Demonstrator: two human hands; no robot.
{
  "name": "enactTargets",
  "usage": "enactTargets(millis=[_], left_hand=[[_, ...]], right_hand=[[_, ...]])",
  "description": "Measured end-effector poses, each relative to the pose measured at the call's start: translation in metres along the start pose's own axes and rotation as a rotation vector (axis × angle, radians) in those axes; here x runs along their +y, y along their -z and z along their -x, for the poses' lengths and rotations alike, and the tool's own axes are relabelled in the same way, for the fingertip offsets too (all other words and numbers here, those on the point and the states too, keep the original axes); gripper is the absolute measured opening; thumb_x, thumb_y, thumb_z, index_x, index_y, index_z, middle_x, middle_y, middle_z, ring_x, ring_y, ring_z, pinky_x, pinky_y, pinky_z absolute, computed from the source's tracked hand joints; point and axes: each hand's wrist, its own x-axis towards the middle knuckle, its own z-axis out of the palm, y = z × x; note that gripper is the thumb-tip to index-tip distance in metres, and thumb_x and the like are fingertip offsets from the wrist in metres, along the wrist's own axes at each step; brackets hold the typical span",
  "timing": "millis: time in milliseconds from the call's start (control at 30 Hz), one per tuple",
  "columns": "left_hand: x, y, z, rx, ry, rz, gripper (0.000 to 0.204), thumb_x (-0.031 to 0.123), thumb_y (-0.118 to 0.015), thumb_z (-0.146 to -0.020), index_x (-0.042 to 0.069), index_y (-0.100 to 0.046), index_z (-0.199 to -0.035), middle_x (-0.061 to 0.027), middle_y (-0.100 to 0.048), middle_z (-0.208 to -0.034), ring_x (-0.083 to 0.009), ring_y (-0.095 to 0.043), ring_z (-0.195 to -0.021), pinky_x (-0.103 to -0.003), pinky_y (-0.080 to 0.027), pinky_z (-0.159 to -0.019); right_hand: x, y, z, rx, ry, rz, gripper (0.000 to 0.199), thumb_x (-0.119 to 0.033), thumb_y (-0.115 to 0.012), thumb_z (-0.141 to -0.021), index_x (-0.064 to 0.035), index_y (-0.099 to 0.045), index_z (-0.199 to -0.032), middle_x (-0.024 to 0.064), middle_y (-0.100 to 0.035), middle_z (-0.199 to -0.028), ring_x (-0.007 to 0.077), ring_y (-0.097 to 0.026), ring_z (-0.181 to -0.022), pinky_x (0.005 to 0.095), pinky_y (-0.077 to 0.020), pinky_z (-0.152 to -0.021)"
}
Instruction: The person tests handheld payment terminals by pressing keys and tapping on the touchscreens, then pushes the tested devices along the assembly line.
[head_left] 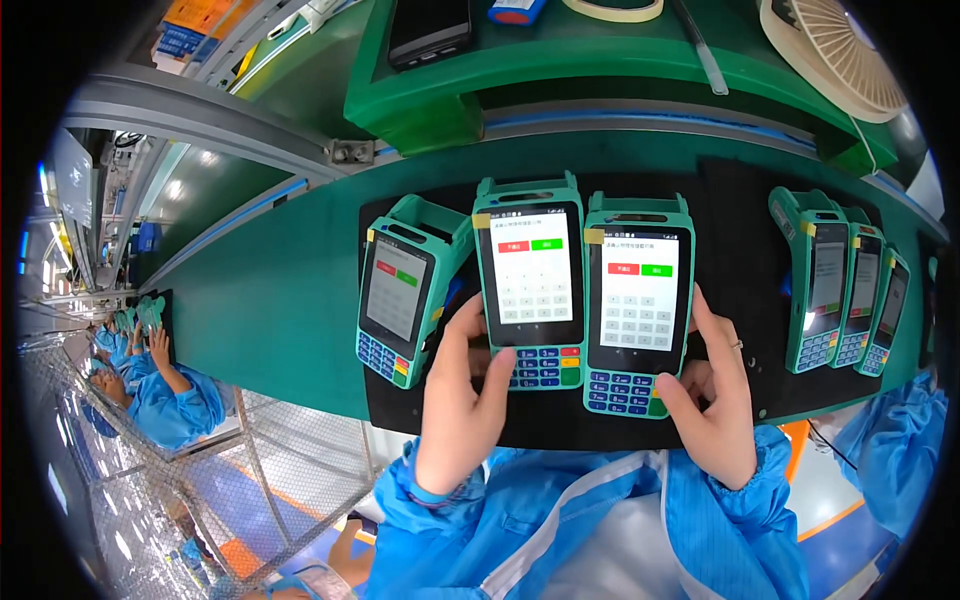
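Two teal payment terminals, the left-hand terminal (530, 280) and the right-hand terminal (638, 305), lay side by side on the black mat (740, 220), long axes running near to far, keypads near and lit screens facing up toward the far end. The left hand (465, 385) curled loosely round the left-hand terminal's near left edge, thumb on its keypad, while the right hand (715, 390) cupped the right-hand terminal's near right side, thumb at its keypad corner. Another terminal (400, 295) leaned just left, and three more (850, 285) stood well apart at right.
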Motion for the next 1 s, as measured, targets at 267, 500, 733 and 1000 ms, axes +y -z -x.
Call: enactTargets(millis=[267, 500, 733, 1000], left_hand=[[0.008, 0.019, 0.005, -0.137, 0.181, 0.145, 0.063, -0.006, -0.059, -0.081, 0.004, -0.032, -0.137, -0.0116, -0.055, -0.104, -0.0157, -0.065, -0.082, -0.021, -0.050, -0.063], [0.018, 0.006, 0.003, -0.069, 0.114, -0.164, 0.073, 0.004, -0.071, -0.073, 0.002, -0.032, -0.134, -0.0153, -0.060, -0.098, -0.0186, -0.063, -0.070, -0.026, -0.049, -0.058], [0.014, 0.009, -0.008, -0.120, 0.096, -0.145, 0.068, 0.006, -0.073, -0.073, 0.001, -0.034, -0.129, -0.0132, -0.061, -0.090, -0.0180, -0.064, -0.064, -0.026, -0.050, -0.054], [0.020, 0.000, -0.009, -0.089, 0.099, -0.224, 0.074, 0.014, -0.076, -0.072, -0.001, -0.032, -0.129, -0.0155, -0.062, -0.093, -0.0217, -0.066, -0.071, -0.028, -0.052, -0.059]], right_hand=[[-0.004, 0.004, 0.004, -0.017, 0.077, 0.100, 0.069, 0.007, -0.061, -0.075, -0.0037, -0.036, -0.138, 0.0133, -0.047, -0.114, 0.0117, -0.054, -0.073, 0.0194, -0.0440, -0.054], [-0.010, -0.005, -0.004, 0.003, 0.059, 0.250, 0.084, -0.003, -0.067, -0.071, -0.0038, -0.023, -0.142, 0.0180, -0.043, -0.115, 0.0331, -0.059, -0.092, 0.0346, -0.0529, -0.067], [-0.012, -0.009, -0.005, -0.006, 0.006, 0.382, 0.094, -0.006, -0.070, -0.068, -0.0038, -0.014, -0.144, 0.0203, -0.040, -0.121, 0.0331, -0.057, -0.101, 0.0369, -0.0520, -0.074], [-0.014, -0.016, -0.006, 0.017, -0.005, 0.454, 0.095, -0.013, -0.072, -0.068, -0.0018, -0.014, -0.143, 0.0209, -0.040, -0.119, 0.0351, -0.058, -0.098, 0.0389, -0.0524, -0.074]])
